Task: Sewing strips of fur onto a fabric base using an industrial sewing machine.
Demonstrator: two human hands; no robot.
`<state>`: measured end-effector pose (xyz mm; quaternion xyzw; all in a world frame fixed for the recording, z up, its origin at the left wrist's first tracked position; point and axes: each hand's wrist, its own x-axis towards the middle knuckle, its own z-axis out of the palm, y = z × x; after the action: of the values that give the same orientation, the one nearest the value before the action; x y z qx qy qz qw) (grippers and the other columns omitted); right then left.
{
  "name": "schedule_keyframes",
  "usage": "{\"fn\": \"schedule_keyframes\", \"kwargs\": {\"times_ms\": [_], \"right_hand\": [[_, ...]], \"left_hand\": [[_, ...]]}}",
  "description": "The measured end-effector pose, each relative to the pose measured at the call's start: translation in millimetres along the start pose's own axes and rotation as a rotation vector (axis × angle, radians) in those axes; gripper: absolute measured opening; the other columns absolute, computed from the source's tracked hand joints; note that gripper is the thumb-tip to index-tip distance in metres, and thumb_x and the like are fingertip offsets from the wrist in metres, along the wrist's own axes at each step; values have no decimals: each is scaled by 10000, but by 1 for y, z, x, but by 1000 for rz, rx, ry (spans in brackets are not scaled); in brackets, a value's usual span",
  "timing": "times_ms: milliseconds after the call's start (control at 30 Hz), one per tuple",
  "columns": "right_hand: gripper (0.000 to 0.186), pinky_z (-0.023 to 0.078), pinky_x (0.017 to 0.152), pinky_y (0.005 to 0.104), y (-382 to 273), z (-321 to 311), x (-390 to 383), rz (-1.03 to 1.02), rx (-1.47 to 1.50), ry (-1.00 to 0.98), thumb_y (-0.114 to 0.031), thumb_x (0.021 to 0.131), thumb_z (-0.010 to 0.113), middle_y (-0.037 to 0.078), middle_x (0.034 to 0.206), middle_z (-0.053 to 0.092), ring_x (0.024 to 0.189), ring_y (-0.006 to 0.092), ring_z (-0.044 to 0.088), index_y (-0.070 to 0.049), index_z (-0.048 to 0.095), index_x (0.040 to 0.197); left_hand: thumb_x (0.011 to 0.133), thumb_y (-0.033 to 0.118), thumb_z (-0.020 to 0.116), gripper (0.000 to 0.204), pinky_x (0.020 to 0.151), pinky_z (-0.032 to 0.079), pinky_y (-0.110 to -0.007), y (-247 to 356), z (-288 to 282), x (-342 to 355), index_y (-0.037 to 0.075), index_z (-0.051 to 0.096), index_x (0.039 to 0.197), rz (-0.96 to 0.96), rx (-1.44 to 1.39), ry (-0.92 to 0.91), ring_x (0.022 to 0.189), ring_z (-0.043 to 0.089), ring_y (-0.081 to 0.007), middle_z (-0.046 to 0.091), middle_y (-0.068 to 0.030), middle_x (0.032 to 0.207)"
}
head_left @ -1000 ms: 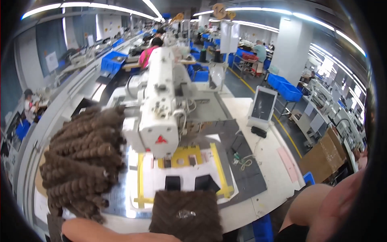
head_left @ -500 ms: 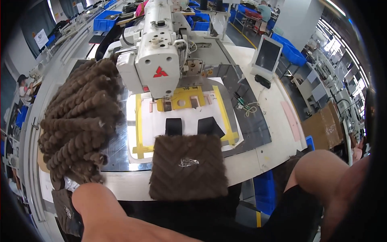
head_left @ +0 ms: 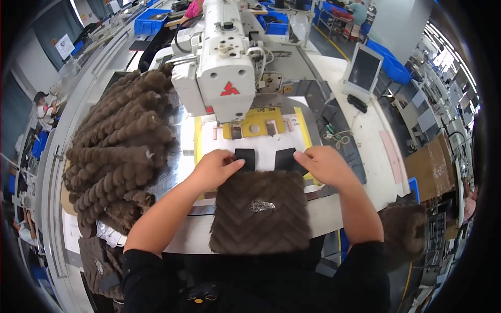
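Note:
A square brown fur piece (head_left: 259,219) with a chevron pattern and a silvery patch lies at the table's front edge. Two black fabric straps stick out from its far side onto the white sewing template. My left hand (head_left: 213,169) pinches the outer edge of the left strap (head_left: 245,157), thumb and forefinger together. At the right strap (head_left: 284,158), my right hand (head_left: 327,166) holds the outer corner between thumb and fingers. Just beyond them is the yellow-taped clamp plate (head_left: 254,129) with its cut-outs, under the head of the white sewing machine (head_left: 224,78).
A tall heap of brown fur pieces (head_left: 122,146) stands left of the machine. More fur hangs at the lower left (head_left: 99,266). To the right are a screen (head_left: 362,68), small snips (head_left: 331,128) and a cardboard box (head_left: 430,167). Other people sit farther off.
Both hands have come up from the lower sides to the black straps and taken hold of their outer edges. The view has shifted slightly; the fur square stays at the table edge.

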<state>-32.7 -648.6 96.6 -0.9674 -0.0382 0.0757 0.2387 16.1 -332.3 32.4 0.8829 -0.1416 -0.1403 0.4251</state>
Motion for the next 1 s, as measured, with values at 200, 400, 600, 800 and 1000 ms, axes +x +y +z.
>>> {"fn": "schedule_keyframes", "kwargs": {"times_ms": [200, 400, 600, 800, 1000], "right_hand": [[352, 520, 696, 332, 14, 52, 42, 85, 571, -42, -299, 925, 781, 95, 752, 694, 706, 148, 642, 42, 719, 862], [225, 531, 690, 316, 10, 69, 70, -26, 989, 56, -163, 871, 824, 76, 811, 731, 739, 138, 674, 33, 716, 894], [359, 493, 621, 425, 43, 41, 68, 105, 179, 201, -240, 816, 845, 180, 674, 650, 626, 331, 638, 39, 632, 739], [356, 529, 672, 420, 54, 34, 98, 121, 181, 194, -257, 832, 824, 193, 718, 683, 692, 349, 690, 44, 647, 760], [365, 519, 626, 372, 63, 27, 171, 105, 239, 156, -291, 904, 774, 119, 691, 687, 623, 215, 668, 46, 668, 814]], "left_hand": [[882, 260, 802, 325, 758, 549, -353, 5, 12, 20, -22, 723, 1023, -55, -195, -85, 795, 687, -239, 723, -153, 868], [866, 130, 793, 270, 751, 554, -350, -7, 27, 36, -41, 709, 1057, 50, -462, 80, 788, 701, -237, 738, -174, 883], [893, 166, 760, 271, 654, 536, -405, -14, -4, 21, -88, 711, 971, -195, -118, 282, 683, 699, -264, 712, -204, 749], [935, 192, 717, 273, 661, 543, -412, -28, -39, 39, -81, 723, 946, -312, 33, 269, 663, 713, -290, 716, -187, 727], [931, 177, 713, 307, 678, 532, -355, -73, -57, 110, -32, 689, 1154, 49, -108, 573, 771, 700, -183, 741, -153, 901]]}}
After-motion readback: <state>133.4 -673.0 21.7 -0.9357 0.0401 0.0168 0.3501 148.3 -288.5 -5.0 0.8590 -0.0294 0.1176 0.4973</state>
